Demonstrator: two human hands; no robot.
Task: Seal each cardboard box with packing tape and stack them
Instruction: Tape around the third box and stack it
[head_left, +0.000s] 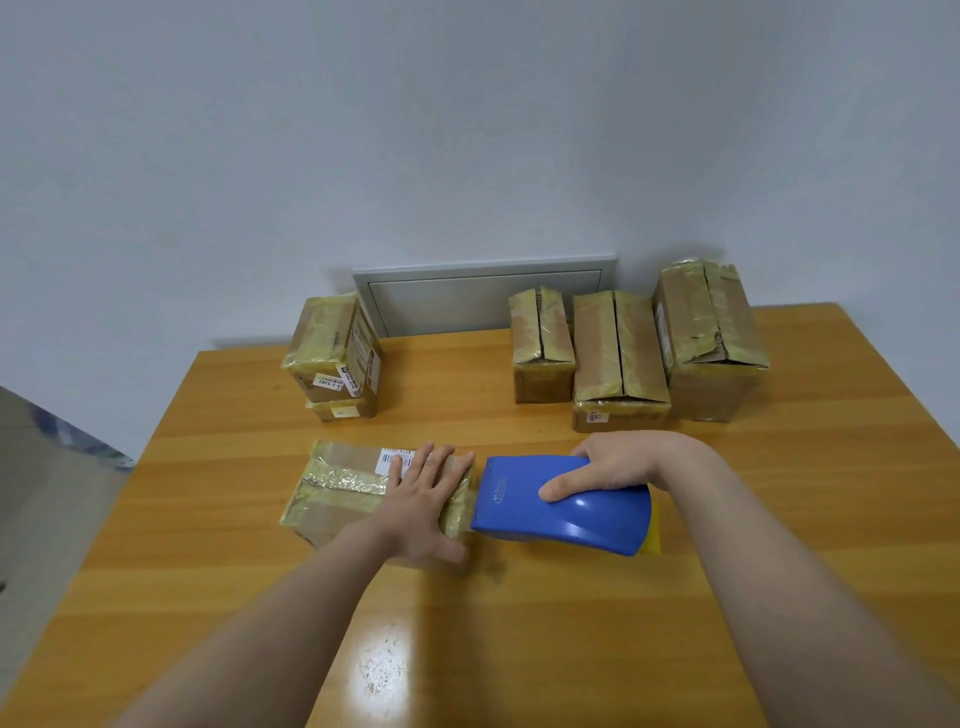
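Boxes (621, 358) number six; left hand (421, 499) flat on near box (337, 493), right hand (613, 465) gripping one blue dispenser (582, 514).

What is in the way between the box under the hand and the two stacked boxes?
Nothing visible: only bare table lies between the flat box and the two-box stack. The tape dispenser is off to the right.

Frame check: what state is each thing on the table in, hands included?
Near box, lying flat, tape across its top.
Left hand, open, pressing flat on the near box.
Tape dispenser, held at the near box's right end.
Right hand, gripping the tape dispenser.
Back-left stack, two taped boxes, one atop the other.
Three back-right boxes, side by side, unstacked, centre seams open.
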